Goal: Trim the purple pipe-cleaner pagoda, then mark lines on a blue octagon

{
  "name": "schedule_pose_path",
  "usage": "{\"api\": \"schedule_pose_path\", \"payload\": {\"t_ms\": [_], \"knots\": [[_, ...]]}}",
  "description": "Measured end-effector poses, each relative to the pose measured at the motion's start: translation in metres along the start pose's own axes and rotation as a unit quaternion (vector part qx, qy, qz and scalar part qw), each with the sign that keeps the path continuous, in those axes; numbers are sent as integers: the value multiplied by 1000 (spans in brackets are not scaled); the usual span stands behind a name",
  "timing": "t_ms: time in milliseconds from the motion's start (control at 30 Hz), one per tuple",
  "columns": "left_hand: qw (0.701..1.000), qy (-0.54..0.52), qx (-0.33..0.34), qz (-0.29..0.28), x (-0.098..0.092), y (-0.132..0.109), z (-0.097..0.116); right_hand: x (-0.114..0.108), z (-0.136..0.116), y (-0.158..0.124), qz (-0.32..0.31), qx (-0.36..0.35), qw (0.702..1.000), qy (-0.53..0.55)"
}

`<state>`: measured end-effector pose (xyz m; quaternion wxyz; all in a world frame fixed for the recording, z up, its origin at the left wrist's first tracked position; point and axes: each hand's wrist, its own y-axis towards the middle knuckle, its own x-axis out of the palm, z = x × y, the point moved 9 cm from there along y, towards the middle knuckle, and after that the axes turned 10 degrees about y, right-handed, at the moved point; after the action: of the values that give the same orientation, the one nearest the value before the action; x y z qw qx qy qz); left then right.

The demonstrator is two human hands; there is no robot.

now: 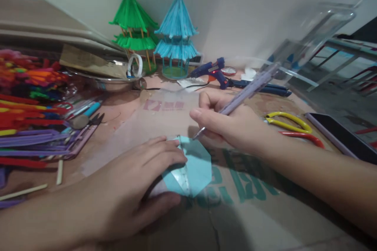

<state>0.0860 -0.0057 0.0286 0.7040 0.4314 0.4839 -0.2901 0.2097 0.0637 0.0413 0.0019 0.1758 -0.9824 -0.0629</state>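
Observation:
A light blue, many-sided paper piece (200, 166) lies flat on a printed cardboard sheet (250, 215). Across it runs a clear strip (183, 174), which looks like a ruler or set square edge. My left hand (147, 172) presses on the strip and the paper's left part, fingers stretched out and thumb apart. At the paper's upper right, my right hand (224, 119) is closed around a light purple pen (247, 92). The pen's tip is at the paper's top edge; whether it touches cannot be made out.
Green (134, 27) and blue (177, 27) pagoda models stand at the back beside a glue gun (210, 71). Colourful pipe cleaners (26, 113) and a metal bowl (108, 82) are left. Yellow-and-red-handled scissors (306, 125) and a phone (344, 135) lie right.

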Motion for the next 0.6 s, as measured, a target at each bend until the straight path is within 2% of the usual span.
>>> {"api": "schedule_pose_path", "payload": {"t_ms": [100,200,267,433,600], "knots": [[998,-53,-13,7,-4,5,-7,21,-6,-11,-57,38,998,14],[997,-78,-2,29,-11,8,-6,44,3,-20,-117,87,988,48],[997,-66,-4,48,-15,9,-5,52,9,-22,-137,100,983,69],[993,-36,-62,94,-24,6,-12,39,-18,-19,-107,14,967,229],[994,-38,-54,89,-21,3,-12,26,-32,-22,-93,26,949,301]]}}
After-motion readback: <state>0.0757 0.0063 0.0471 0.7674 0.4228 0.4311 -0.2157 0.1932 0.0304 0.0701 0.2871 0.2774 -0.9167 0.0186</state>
